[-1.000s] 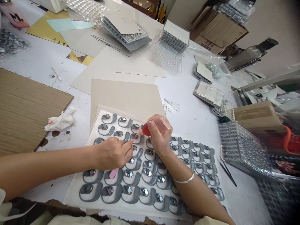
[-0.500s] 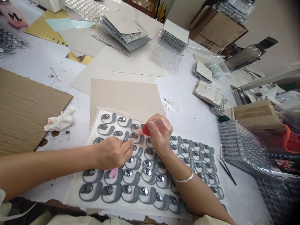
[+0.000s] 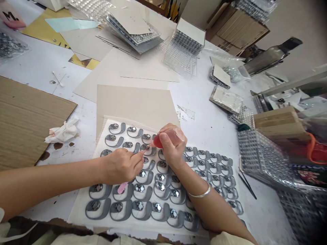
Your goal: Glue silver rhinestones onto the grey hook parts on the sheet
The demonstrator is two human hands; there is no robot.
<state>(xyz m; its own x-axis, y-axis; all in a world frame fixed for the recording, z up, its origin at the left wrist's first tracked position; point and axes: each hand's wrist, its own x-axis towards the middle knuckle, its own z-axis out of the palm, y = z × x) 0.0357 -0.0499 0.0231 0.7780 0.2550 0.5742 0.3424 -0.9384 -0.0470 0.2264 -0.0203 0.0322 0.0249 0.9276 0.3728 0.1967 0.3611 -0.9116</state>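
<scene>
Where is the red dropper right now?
In the head view, the red dropper sits in the right hand, its tip over the upper rows of grey pieces, just right of the left hand.

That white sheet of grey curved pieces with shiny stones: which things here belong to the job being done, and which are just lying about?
In use:
left hand with a pink-handled tool
right hand with a red squeeze bulb
white sheet of grey curved pieces

Lying about:
corrugated cardboard
crumpled tissue
cotton swab
black tweezers
</scene>
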